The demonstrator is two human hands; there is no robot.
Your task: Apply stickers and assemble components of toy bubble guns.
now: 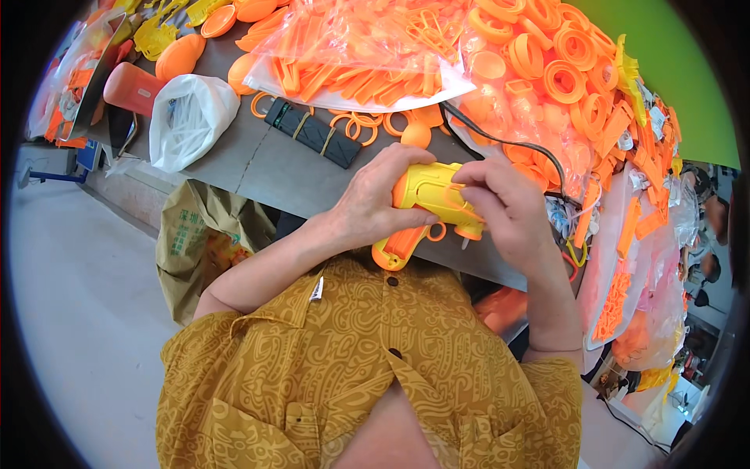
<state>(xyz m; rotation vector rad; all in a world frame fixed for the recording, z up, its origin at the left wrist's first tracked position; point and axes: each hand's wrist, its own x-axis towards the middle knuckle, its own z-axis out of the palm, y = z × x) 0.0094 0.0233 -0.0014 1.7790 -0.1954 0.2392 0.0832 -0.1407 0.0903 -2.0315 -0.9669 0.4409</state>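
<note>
A yellow and orange toy gun (428,189) is held just above the table's near edge, in front of my shirt. My left hand (367,202) wraps round its orange rear end, thumb across the near side. The orange handle (398,247) points down toward me and looks hollow, with an orange trigger ring (437,232) beside it. My right hand (512,211) is at the yellow front half, fingers bent and pinched at a thin orange piece (455,192) against the body. The fingertips partly hide that piece, so its full shape cannot be seen.
Behind my hands, clear bags of orange strips (351,70) and rings (566,82) cover the table. A dark block with rubber bands (312,133), a white plastic bag (191,117) and a black cord (508,141) lie nearer. An open brown sack (207,242) stands below left.
</note>
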